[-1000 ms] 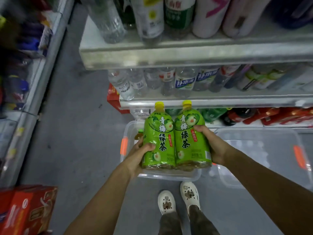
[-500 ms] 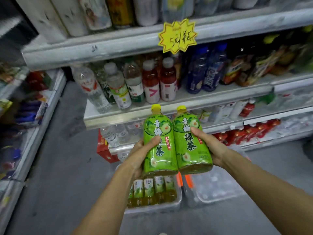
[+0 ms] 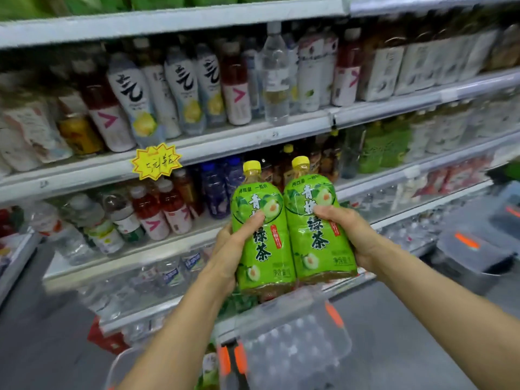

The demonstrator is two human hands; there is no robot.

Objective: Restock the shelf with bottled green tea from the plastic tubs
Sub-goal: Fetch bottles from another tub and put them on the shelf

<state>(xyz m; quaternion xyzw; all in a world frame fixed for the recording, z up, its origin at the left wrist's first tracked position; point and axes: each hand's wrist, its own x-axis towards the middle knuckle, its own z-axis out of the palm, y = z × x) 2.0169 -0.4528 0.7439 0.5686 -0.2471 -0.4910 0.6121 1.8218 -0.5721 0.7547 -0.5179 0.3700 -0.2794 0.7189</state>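
Head view: two large bottles of green tea are carried side by side, upright and touching, in front of the drinks shelving. The left hand (image 3: 236, 249) wraps the left bottle (image 3: 261, 235) with its thumb across the label and its fingers hidden behind; the right hand (image 3: 351, 235) closes on the right bottle (image 3: 315, 223) the same way from the other flank. Each grip presses inward, so the pair likely steadies itself as one block, letting two go up in a single trip. Yellow caps point up, labels face the person, probably so they arrive shelf-ready.

Below, a clear plastic tub (image 3: 295, 347) with orange latches (image 3: 333, 316) sits on the floor; what it holds is too blurred to tell. Green-labelled bottles (image 3: 385, 147) stand on a shelf up and to the right, seemingly the matching stock, so that row looks like the destination. A yellow star price tag (image 3: 156, 161) hangs from the shelf edge (image 3: 84, 173) to the left.
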